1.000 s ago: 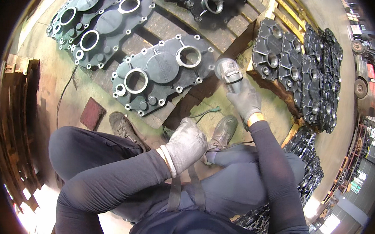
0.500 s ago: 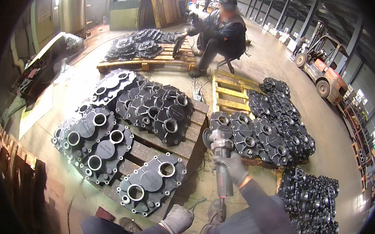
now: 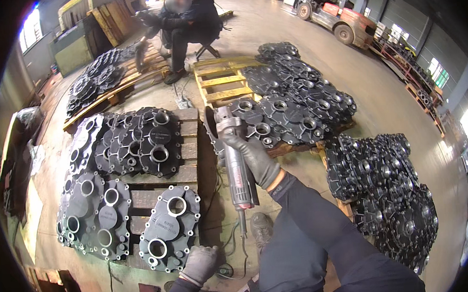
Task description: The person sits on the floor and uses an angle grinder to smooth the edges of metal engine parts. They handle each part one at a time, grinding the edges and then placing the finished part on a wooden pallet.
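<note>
My right hand (image 3: 253, 158), in a grey glove, grips an angle grinder (image 3: 236, 172) around its body. The grinder stands nearly upright, disc end up, with its cord hanging from the bottom. My left hand (image 3: 201, 264), also gloved, is closed in a loose fist beside the lower right corner of a dark metal housing cover (image 3: 167, 231); nothing shows in it, and whether it touches the cover I cannot tell. That cover has two bright-rimmed round holes and lies on a wooden pallet (image 3: 190, 154). More such covers (image 3: 96, 216) are stacked to its left and behind it.
A yellow pallet (image 3: 222, 85) carries more covers (image 3: 296, 110) beyond the grinder. Another tall stack (image 3: 378, 185) stands at my right. A seated person (image 3: 191, 23) works by a far pallet (image 3: 125, 77). A forklift (image 3: 339, 19) is parked at the back right. Cords cross the floor.
My view has turned right, so the pallets and the person appear farther left. My right hand still holds the grinder. My left fist now appears closer to the front cover's corner.
</note>
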